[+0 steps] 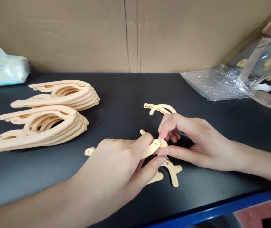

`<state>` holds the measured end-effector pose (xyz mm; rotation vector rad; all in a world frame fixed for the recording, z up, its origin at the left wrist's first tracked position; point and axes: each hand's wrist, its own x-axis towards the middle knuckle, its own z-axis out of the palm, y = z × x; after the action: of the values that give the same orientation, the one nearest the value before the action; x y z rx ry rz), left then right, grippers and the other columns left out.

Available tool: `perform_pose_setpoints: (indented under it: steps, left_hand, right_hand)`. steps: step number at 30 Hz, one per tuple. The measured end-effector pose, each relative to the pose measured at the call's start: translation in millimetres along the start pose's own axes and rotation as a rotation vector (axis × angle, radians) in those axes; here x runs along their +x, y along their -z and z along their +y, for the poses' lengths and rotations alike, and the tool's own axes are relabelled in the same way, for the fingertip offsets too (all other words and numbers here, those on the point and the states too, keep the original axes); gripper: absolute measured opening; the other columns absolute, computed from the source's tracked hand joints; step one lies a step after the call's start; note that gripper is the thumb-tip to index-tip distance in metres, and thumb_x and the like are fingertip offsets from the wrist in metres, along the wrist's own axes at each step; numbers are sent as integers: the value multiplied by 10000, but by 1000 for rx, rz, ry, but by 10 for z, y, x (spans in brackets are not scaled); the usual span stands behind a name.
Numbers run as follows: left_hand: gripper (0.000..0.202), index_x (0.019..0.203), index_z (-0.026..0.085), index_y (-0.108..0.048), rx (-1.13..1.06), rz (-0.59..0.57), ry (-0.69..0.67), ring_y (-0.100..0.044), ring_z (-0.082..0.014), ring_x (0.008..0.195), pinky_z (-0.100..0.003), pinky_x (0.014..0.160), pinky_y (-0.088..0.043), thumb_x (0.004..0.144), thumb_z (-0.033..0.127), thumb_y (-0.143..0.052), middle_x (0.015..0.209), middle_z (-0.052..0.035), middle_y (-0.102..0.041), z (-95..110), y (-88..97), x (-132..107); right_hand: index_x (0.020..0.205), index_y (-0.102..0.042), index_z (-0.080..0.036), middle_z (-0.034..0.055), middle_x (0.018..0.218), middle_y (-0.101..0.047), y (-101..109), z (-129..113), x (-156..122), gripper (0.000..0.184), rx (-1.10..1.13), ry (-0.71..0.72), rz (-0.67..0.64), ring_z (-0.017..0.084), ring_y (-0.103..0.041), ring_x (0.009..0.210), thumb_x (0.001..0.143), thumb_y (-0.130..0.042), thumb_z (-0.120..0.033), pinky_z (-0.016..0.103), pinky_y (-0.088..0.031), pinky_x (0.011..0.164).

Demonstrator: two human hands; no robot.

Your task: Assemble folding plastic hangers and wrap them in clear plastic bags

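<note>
Peach plastic hanger pieces [153, 147] pinched between left hand [116, 167] and right hand [197, 144], rounded ends overlapped, seemingly to line up, near the black worktop's [126, 95] front edge.

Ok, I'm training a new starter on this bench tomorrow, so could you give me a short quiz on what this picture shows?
1. True or false: the left hand and the right hand both grip the jointed peach plastic hanger pieces.
2. How many stacks of peach plastic hanger arms lie on the black tabletop? A) one B) two C) four
3. Fill in: the crumpled clear plastic bag lies towards the tabletop's far ___ corner.
Key: 1 true; 2 B; 3 right.
</note>
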<state>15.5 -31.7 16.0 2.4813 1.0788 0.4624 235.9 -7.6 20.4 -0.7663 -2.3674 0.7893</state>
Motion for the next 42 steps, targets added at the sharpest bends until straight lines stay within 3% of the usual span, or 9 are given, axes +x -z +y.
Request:
perform_pose_setpoints:
  steps: [5, 9, 13, 16, 20, 23, 28, 36, 42]
  left_hand:
    - [245, 806, 224, -528, -517, -72, 221, -490, -79, 476, -158, 398, -369, 1001, 338, -435, 604, 72, -567, 45, 53, 39]
    - [137, 1079, 251, -557, -889, -47, 211, -469, -46, 417, -126, 372, -386, 996, 246, -448, 677, 78, -636, 14, 21, 57]
    - [160, 1139, 245, -531, -967, -2, 212, -564, -49, 457, -139, 405, -492, 997, 222, -461, 824, 38, -671, -36, 11, 100]
    - [116, 1093, 212, -508, -981, 49, 252, -597, -54, 484, -176, 441, -564, 988, 197, -459, 949, -6, -678, -88, 48, 159]
    - [72, 987, 165, -494, -1104, 128, 374, -639, -54, 556, -210, 543, -626, 967, 108, -455, 1054, -50, -670, -145, 116, 203]
    - [119, 988, 174, -481, -1254, 148, 358, -681, -72, 611, -220, 584, -642, 950, 61, -483, 1057, -19, -672, -169, 129, 210]
    - [285, 1132, 193, -488, -1298, 118, 374, -699, -108, 644, -231, 570, -641, 901, 41, -559, 1040, -11, -680, -202, 96, 221]
    - [147, 1122, 174, -540, -1271, 118, 392, -650, -78, 597, -185, 581, -607, 981, 136, -522, 881, 16, -668, -176, 80, 210]
    - [105, 1097, 169, -551, -1271, 132, 406, -633, -75, 574, -180, 562, -599, 999, 174, -517, 838, 25, -666, -166, 91, 214]
  right_hand:
    - [989, -557, -205, 37, 960, -637, 10, 73, -14, 78, -140, 125, 90, 135, -609, 827, 963, -625, -232, 261, -488, 699]
    - [1080, -558, -203, 66, 1132, -630, 32, 101, -23, 127, -196, 140, 112, 167, -631, 996, 967, -613, -223, 281, -528, 772]
    - [1267, -476, -261, 64, 1297, -572, 72, 137, -41, 387, -236, 151, 269, 160, -627, 983, 930, -656, -197, 300, -545, 787]
    - [1324, -461, -261, 89, 1308, -561, 128, 186, -36, 411, -355, 110, 337, 172, -624, 956, 949, -629, -240, 325, -549, 811]
    - [1412, -458, -105, 193, 1355, -553, 181, 287, -3, 498, -630, -37, 253, 300, -587, 1179, 994, -529, -367, 457, -519, 985]
    - [1390, -504, -41, 198, 1345, -579, 172, 361, 15, 513, -763, -98, 156, 335, -584, 1213, 1012, -479, -387, 507, -495, 1030]
    - [1273, -634, -137, 103, 1254, -649, 149, 391, 8, 374, -775, -114, 15, 256, -634, 1110, 1045, -411, -334, 402, -546, 924]
    - [969, -706, -170, 26, 974, -693, 173, 331, -2, 163, -801, -153, 109, 191, -666, 861, 968, -571, -261, 309, -491, 682]
    - [868, -657, -169, -26, 715, -621, 179, 299, 18, 148, -788, -207, 174, 118, -547, 578, 960, -547, -206, 256, -353, 532]
